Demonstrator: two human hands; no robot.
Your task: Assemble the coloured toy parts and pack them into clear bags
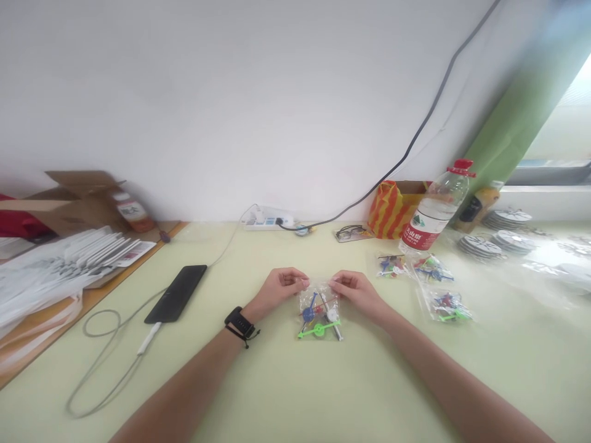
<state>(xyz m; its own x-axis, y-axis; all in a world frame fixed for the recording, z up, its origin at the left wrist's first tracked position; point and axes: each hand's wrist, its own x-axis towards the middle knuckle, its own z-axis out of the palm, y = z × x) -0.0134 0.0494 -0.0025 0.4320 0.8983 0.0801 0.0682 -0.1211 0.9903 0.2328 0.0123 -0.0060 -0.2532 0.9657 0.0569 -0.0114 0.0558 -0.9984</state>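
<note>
A small clear plastic bag (319, 312) lies on the pale green table in front of me. Inside it show a blue, a green and a white plastic spinner arrow, with some red and grey pieces among them. My left hand (282, 287) pinches the bag's upper left corner between thumb and fingers. At the upper right corner, my right hand (353, 289) pinches the same bag. A black watch (240, 323) sits on my left wrist. Three similar filled bags rest to the right, the closest being a filled bag (447, 306) near the front.
Left stands a black phone (176, 294) on a cable, beside stacked white packets (78, 264) and a cardboard box (76, 206). A power strip (268, 220) lies by the wall. Rightward are a striped bag (392, 209), a water bottle (434, 212) and stacked discs (480, 247).
</note>
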